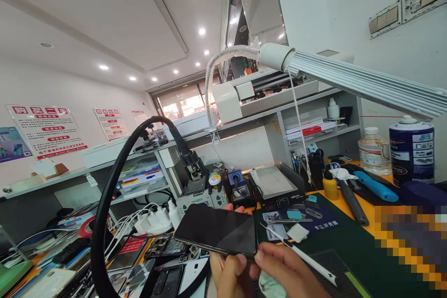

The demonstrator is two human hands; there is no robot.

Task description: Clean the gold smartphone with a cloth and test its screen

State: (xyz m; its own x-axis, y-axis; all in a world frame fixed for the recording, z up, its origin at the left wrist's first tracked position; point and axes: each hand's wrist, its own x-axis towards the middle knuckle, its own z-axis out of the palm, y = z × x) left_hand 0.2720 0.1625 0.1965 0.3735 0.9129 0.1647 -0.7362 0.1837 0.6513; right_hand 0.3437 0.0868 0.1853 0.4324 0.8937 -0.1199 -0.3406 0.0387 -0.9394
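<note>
A smartphone with a dark, blank screen is tilted up in my left hand, whose thumb lies along its near edge and whose fingertips show past the far edge. My right hand is closed at the phone's near right corner, its fingertips touching the edge. A pale green cloth is bunched under those fingers. On the dark green mat beside the right hand lie a white pen-like tool, a folded white pad and flat metal blades.
A thick black hose arches close by on the left, over dismantled phones. Behind stand a soldering station and a heating plate. A lamp hangs overhead at right. A spray can and a clear bottle stand right.
</note>
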